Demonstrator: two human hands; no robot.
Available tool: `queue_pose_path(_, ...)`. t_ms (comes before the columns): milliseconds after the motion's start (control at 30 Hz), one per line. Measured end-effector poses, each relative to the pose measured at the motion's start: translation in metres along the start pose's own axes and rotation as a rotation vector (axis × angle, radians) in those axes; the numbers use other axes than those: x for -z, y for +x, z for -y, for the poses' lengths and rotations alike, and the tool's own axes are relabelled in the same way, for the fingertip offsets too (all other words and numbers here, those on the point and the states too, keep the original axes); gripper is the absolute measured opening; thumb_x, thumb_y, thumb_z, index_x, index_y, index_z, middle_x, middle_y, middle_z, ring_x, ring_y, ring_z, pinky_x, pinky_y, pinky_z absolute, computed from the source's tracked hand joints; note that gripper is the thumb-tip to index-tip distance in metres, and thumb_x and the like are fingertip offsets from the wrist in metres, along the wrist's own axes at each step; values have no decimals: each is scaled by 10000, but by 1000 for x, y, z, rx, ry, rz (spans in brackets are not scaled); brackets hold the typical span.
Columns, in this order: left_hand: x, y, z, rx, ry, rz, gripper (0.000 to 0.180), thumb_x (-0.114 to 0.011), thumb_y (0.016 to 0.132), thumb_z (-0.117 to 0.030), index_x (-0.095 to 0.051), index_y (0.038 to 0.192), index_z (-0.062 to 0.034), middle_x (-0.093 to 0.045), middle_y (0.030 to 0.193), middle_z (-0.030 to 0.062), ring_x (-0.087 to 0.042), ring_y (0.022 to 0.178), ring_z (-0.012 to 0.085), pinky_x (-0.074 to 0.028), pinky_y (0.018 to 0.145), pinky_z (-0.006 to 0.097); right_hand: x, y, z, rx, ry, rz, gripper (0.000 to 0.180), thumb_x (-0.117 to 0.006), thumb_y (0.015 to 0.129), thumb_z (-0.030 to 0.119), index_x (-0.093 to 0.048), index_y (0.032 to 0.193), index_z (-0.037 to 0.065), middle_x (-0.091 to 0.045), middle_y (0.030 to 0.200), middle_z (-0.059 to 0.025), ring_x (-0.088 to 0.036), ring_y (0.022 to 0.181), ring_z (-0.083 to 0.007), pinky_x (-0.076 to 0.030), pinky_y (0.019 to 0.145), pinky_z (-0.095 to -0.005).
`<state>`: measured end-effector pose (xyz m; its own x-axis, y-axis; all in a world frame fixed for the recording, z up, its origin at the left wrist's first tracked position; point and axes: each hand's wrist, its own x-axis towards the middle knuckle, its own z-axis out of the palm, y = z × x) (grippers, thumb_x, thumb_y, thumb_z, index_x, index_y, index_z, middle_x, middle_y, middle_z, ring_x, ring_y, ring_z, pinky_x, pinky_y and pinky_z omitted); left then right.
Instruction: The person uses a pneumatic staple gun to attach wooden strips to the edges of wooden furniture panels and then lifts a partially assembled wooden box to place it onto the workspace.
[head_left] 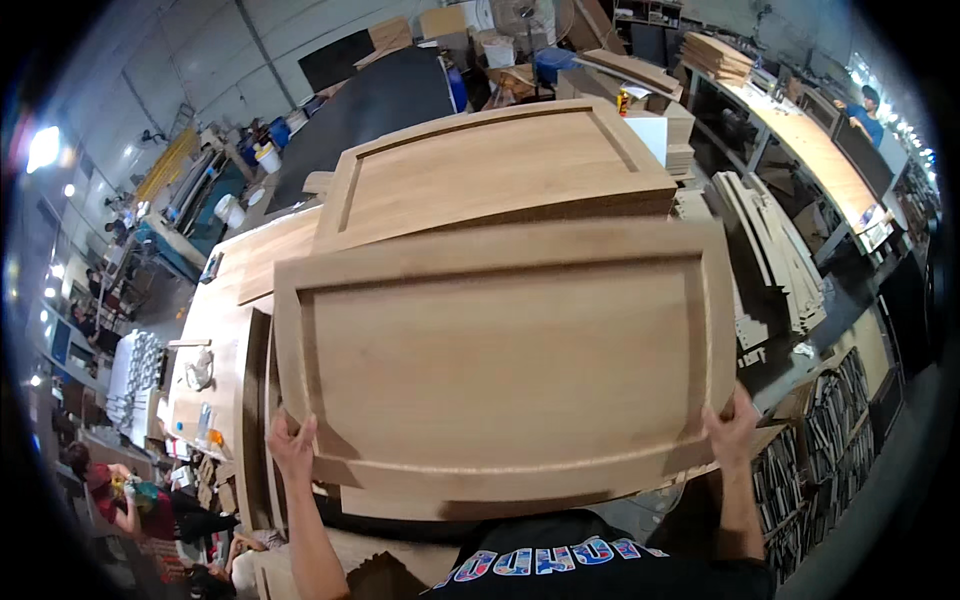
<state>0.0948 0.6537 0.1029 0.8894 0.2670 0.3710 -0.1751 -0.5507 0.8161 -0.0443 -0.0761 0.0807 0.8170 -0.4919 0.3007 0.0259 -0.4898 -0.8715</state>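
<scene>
A large framed wooden panel (500, 360) with a recessed middle fills the space in front of me. My left hand (293, 447) grips its lower left corner, the thumb over the frame. At the opposite lower corner, my right hand (731, 428) is closed on the frame's right edge. Behind it lies a second framed wooden panel (490, 175) of similar make, on top of a stack. Below the held panel's near edge shows a strip of another wooden board (480, 503). The fingers under the panel are hidden.
On the left, a wooden worktop (215, 330) carries a crumpled white item and small tools. Long pale strips (770, 250) are piled at the right, above racks of thin pieces (820, 450). A dark sheet (375, 125) lies beyond. A person (868, 115) stands far right; another person (125, 495) is lower left.
</scene>
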Motion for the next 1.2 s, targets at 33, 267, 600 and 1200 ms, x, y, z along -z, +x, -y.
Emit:
queue_pose_path(33,-5,23,-13,23,146,-22,436,-893,993,-183,-732,1294,87,-783,1063,116,-701,928,158,-589,840,338,-1,30,34,-48,-2,20,487,-761,924,12,-699,1405,-38,-787,1125,-57,-731,993,-112,-614,843,-302)
queue_pose_path(267,-84,279,-62,-2,366,-33,443,-913,938,-397,-753,886,13,-738,780,101,-674,732,211,-546,736,406,-51,344,56,166,-586,-39,510,-881,932,427,-803,1169,-17,-803,928,-142,-765,846,-218,-606,790,-401)
queue_pose_path(600,-145,473,35,-25,583,109,678,-925,813,-608,-753,677,34,-688,627,151,-672,594,279,-553,646,477,-157,509,97,-43,-460,261,495,-918,869,429,-723,657,27,-504,577,40,-473,569,-79,-372,542,-356)
queue_pose_path(1200,-124,406,-26,285,434,519,444,-848,1022,-494,-759,1072,-62,-751,929,41,-691,774,144,-561,657,359,-129,498,47,-110,-630,495,771,-771,938,789,-841,1094,38,-767,968,-79,-721,828,-237,-612,607,-439)
